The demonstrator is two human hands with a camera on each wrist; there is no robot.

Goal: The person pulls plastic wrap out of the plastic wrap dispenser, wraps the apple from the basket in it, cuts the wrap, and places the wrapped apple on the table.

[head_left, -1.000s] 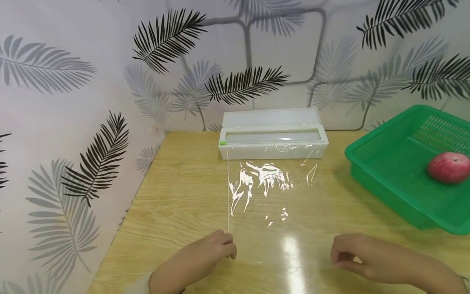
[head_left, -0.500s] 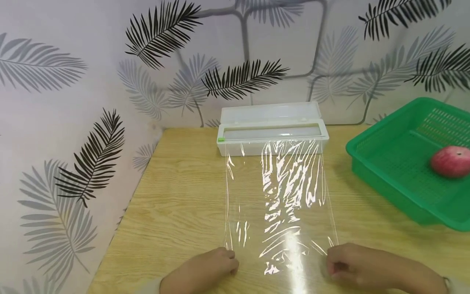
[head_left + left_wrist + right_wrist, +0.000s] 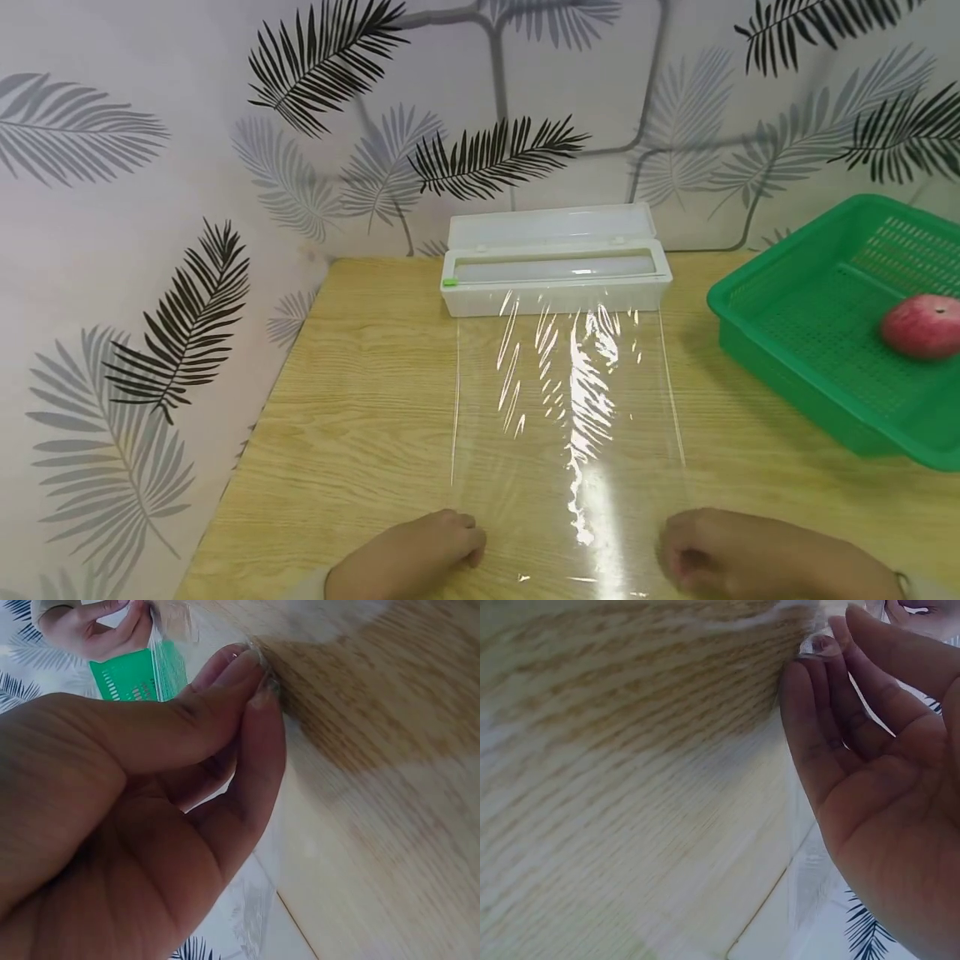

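A clear sheet of cling film [image 3: 585,400] stretches over the table from a white cling film dispenser [image 3: 558,298], its lid raised and a green slider [image 3: 450,282] at the left end. My left hand [image 3: 420,550] pinches the near left corner of the sheet; the left wrist view shows crumpled film [image 3: 266,669] between thumb and fingertips. At the near right corner, my right hand [image 3: 757,550] holds the film, blurred in the head view. Bunched film [image 3: 817,646] shows at its fingertips in the right wrist view.
A green plastic basket [image 3: 810,375] stands on the right of the wooden table [image 3: 360,375], with a reddish round fruit or vegetable [image 3: 922,327] inside. Behind the dispenser rises a leaf-patterned wall covering [image 3: 420,75], which also runs along the left.
Both hands have moved slightly nearer to me, drawing the film longer and tauter; its creases and glare have shifted. The head view has tilted down slightly. Dispenser and basket stay put.
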